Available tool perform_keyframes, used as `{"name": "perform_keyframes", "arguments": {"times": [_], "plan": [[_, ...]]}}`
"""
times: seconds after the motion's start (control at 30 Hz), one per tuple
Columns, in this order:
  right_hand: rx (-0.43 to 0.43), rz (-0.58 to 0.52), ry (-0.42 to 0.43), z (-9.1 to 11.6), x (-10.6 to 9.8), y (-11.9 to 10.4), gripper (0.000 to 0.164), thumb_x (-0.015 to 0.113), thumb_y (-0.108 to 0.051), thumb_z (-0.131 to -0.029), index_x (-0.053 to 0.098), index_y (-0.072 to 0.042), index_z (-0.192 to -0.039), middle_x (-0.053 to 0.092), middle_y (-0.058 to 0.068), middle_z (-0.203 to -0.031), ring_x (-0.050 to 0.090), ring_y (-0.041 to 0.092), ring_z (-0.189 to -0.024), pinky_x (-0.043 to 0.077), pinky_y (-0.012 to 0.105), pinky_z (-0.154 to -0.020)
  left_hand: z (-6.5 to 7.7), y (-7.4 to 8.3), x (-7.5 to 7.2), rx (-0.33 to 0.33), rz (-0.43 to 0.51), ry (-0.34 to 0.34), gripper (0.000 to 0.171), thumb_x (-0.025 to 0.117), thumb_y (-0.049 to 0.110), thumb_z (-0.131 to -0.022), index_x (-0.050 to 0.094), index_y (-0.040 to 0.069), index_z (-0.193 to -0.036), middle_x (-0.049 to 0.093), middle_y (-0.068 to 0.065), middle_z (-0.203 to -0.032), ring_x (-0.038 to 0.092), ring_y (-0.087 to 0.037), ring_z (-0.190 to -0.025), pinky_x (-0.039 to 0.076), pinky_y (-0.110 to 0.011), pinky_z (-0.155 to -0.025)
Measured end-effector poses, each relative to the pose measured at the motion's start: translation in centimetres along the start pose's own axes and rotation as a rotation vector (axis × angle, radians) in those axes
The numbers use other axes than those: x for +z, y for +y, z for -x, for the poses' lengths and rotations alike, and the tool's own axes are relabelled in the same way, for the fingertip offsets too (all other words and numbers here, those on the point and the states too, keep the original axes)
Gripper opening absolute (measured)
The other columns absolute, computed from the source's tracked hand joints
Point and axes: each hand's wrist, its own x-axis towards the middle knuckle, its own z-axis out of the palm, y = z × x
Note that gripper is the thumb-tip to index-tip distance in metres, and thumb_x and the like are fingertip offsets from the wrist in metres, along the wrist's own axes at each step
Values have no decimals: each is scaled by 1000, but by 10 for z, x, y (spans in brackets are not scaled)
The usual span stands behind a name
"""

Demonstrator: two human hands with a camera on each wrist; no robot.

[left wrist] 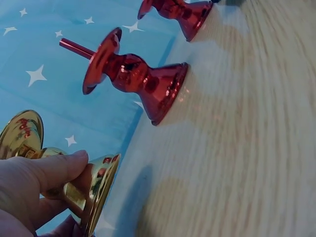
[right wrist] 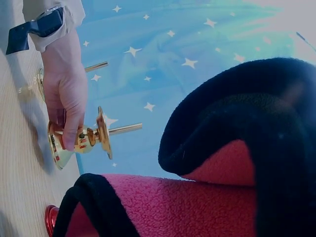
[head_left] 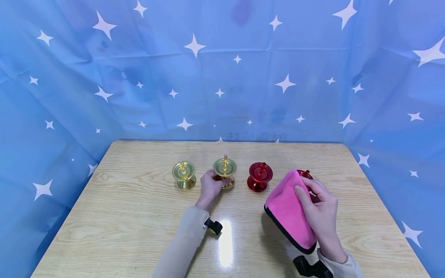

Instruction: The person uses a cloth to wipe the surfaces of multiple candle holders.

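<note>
My left hand (head_left: 210,185) grips the stem and base of a gold candle holder (head_left: 224,167), with a dish and an upright tube on top. In the left wrist view the thumb lies along the gold base (left wrist: 101,182), close over the table. My right hand (head_left: 321,208) pinches a pink cloth (head_left: 286,208) with black edging, which hangs down to the left of the fingers. Behind this cloth and hand, a red candle holder (head_left: 305,174) is mostly hidden. Another red candle holder (head_left: 260,173) stands upright between the two hands.
A second gold candle holder (head_left: 183,172) stands left of my left hand, in a row with the others. Beneath them is a light wooden table (head_left: 114,216). A blue curtain with white stars (head_left: 222,69) rises at the back and sides.
</note>
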Motion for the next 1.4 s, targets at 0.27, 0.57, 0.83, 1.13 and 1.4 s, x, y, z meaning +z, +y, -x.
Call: {"name": "perform_keyframes", "arguments": {"times": [0.27,0.57,0.83,1.13,1.4], "plan": [[-6,8,-6,1,1,2,22,64,12,-79,67,8,-100,63,-7,-86,54,3,-65,43,11,-51,-3,-9,2,-6,-36,10,28,85,14,-64,72,3,-86,66,-9,-94,60,-26,-93,46,-42,-86],[-14,1,-4,2,1,0,22,64,13,-79,67,9,-101,64,-9,-88,55,3,-69,43,11,-51,-4,-11,2,-22,-31,0,27,85,14,-65,73,4,-87,65,-10,-97,59,-27,-96,46,-42,-87],[-19,6,-7,3,1,-1,24,64,13,-79,67,8,-102,64,-11,-90,55,2,-70,43,11,-51,-4,-11,1,-11,-44,2,35,85,10,-64,69,1,-94,65,-13,-99,60,-30,-98,47,-42,-88],[0,10,7,3,1,-2,23,64,12,-79,67,8,-101,64,-9,-89,55,3,-68,43,11,-51,-5,-13,1,36,-70,24,39,87,9,-61,67,-1,-92,67,-14,-92,62,-31,-92,48,-44,-84],[14,16,13,3,1,-4,23,64,12,-80,67,8,-102,64,-10,-88,55,3,-67,43,11,-50,4,-13,-4,125,-67,-4,47,85,8,-62,62,-3,-101,64,-16,-97,59,-32,-95,47,-45,-85]]}}
